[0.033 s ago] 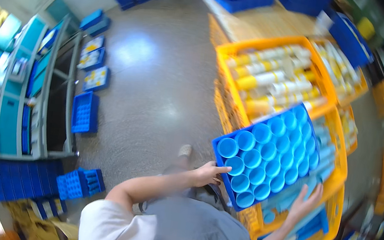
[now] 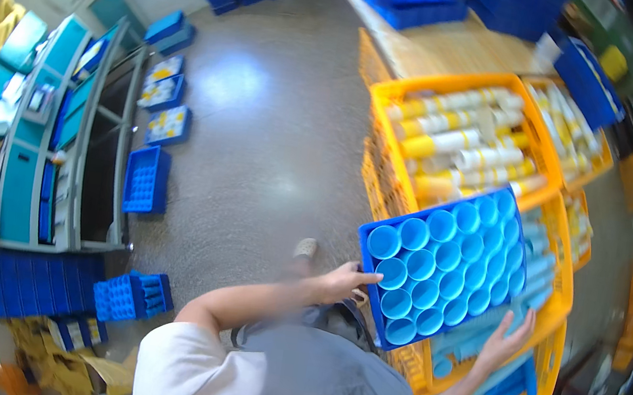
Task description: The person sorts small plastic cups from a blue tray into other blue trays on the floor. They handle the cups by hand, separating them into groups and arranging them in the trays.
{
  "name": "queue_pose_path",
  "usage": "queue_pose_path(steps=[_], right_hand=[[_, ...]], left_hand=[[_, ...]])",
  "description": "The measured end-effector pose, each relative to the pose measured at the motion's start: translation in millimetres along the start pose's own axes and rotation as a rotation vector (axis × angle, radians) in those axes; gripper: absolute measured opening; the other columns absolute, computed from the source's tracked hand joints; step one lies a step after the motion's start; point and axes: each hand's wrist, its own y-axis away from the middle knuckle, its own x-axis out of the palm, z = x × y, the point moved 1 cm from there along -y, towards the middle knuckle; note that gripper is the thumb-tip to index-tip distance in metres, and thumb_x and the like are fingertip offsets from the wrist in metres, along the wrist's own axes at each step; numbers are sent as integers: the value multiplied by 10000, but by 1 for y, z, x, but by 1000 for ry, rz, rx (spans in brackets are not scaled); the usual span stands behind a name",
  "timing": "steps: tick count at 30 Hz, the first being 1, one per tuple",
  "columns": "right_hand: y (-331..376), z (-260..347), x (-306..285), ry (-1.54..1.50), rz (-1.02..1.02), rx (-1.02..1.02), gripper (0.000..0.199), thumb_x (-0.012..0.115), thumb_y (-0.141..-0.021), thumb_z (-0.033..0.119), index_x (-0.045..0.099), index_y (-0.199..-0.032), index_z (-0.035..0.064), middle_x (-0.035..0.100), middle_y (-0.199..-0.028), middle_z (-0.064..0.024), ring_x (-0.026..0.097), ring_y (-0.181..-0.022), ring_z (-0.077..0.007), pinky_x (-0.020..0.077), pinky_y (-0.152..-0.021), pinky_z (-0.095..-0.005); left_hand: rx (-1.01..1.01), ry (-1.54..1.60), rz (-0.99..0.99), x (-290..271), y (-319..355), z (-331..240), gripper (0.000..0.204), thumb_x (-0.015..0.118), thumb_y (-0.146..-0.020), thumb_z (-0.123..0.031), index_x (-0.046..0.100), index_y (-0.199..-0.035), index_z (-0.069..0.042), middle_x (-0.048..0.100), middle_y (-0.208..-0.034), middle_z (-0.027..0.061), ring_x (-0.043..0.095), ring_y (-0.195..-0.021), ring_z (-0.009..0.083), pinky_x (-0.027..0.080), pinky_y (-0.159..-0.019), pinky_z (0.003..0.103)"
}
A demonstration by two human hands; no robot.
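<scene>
My left hand [image 2: 345, 283] grips the left side of a blue tray [image 2: 379, 318], its thumb over the rim and its fingers partly hidden underneath. Rows of light blue cups [image 2: 448, 255], round mouths facing up, fill the tray. The tray is held at a slant over the yellow crates. Beyond its near right edge, my right hand [image 2: 503, 346] has its fingers spread and appears to hold nothing. Below that hand, more light blue tubes [image 2: 473, 342] lie in a yellow crate [image 2: 559, 289].
Another yellow crate [image 2: 549, 160] holds white and yellow tubes [image 2: 451, 143]. Behind it stands a wooden table [image 2: 463, 53] with blue bins [image 2: 421, 11]. Blue trays [image 2: 146, 179] line the floor at left, beside a grey-framed rack [image 2: 84, 167]. A blue partitioned box [image 2: 131, 297] stands nearer.
The view has shifted slightly. The tray's right end sits a little lower and closer to my right hand. My left hand keeps its hold.
</scene>
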Motion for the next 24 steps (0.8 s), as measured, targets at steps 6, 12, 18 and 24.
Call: queue_pose_path(steps=[6,12,18,24], right_hand=[[-35,80,149,-400,634,352,453,528,-1069,374,547,-1230,-49,594,-1163,-320,574,-1070,-440,448,-927,-482],[-10,340,259,-1020,908,644,446,646,-1015,280,506,-1332,-1,625,-1288,-135,629,-1135,-267,519,-958,-399],[-104,567,361,-962,1287,785,528,706,-902,170,520,-1362,-11,656,-1264,-129,679,-1092,-256,580,-910,-395],[-181,776,535,-831,1362,642,358,646,-828,100,624,-1162,-28,703,-1062,-110,720,-819,-229,614,-695,-350]], left_hand=[[342,-471,-590,-170,-1,-170,700,707,-941,-388,456,-1458,12,577,-1397,267,603,-1253,378,518,-1023,483],[469,-767,-997,-408,68,-285,429,697,-894,-183,588,-1295,-80,647,-1283,211,642,-1146,400,535,-956,484],[589,-800,-1164,-598,109,-390,438,687,-886,-216,594,-1276,-40,680,-1130,227,635,-1088,426,517,-918,524],[586,-787,-1342,-850,117,-506,572,724,-894,-296,547,-1381,-53,676,-1204,223,628,-1135,410,518,-956,500]])
